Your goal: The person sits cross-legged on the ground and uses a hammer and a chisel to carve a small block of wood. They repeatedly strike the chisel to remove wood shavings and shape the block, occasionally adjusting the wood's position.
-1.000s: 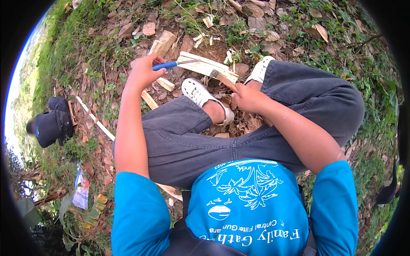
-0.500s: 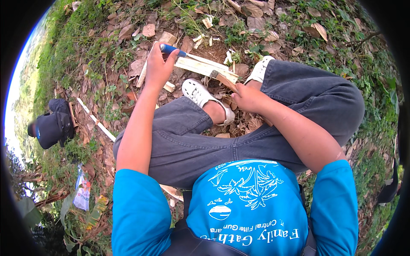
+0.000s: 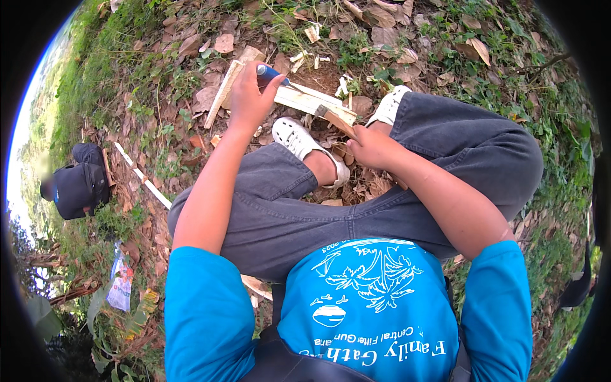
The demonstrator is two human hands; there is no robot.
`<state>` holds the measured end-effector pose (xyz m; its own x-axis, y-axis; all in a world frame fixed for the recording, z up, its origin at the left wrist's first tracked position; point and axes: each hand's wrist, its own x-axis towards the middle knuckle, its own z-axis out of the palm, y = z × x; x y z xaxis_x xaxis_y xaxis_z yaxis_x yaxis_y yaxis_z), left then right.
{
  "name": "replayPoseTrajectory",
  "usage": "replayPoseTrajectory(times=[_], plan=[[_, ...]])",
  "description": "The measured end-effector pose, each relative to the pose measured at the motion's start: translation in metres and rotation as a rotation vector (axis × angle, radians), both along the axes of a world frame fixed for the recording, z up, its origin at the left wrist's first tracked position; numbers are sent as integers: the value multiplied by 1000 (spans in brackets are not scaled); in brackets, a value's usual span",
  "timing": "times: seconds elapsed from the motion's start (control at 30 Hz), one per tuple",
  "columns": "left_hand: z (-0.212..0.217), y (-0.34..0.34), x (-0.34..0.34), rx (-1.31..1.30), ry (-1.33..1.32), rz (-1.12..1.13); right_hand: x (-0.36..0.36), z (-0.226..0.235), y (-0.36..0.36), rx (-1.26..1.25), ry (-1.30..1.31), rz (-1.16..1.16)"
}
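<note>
In the head view, the two hands work apart from each other over leaf-strewn ground. The left hand (image 3: 250,99) is closed around a blue-handled tool (image 3: 272,74), the handle showing between thumb and fingers and its far end pointing right, toward the pale split wood (image 3: 305,100). That wood lies on the ground between and just beyond the feet, slanting down to the right; whether the tool's tip touches it is too small to tell. The right hand (image 3: 374,148) is clamped on the lower end of a wooden-handled tool (image 3: 338,122), whose dark metal end overlaps the right part of the wood.

Left of the left hand lies a pale wood strip (image 3: 223,95), with a wood block (image 3: 252,53) just behind the fingers. Wood chips (image 3: 298,61) are scattered beyond the wood. A white shoe (image 3: 293,135) rests near its lower edge. Well off to the left are a long pale strip (image 3: 143,176), another person (image 3: 79,191) in dark clothing and a plastic bag (image 3: 120,286).
</note>
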<state>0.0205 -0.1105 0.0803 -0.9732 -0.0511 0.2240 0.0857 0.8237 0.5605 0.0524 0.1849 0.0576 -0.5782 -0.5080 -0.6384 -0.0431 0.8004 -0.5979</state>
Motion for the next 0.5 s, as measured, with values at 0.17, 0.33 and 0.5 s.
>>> replayPoseTrajectory(times=[0.17,0.33,0.5], plan=[[23,15,-2,171,-221,-61,-12,25,5,-214,31,-196],[2,8,2,232,-61,-222,-25,176,-18,-951,72,-411],[-7,13,5,221,-52,-246,-5,173,-19,-1056,302,-229]])
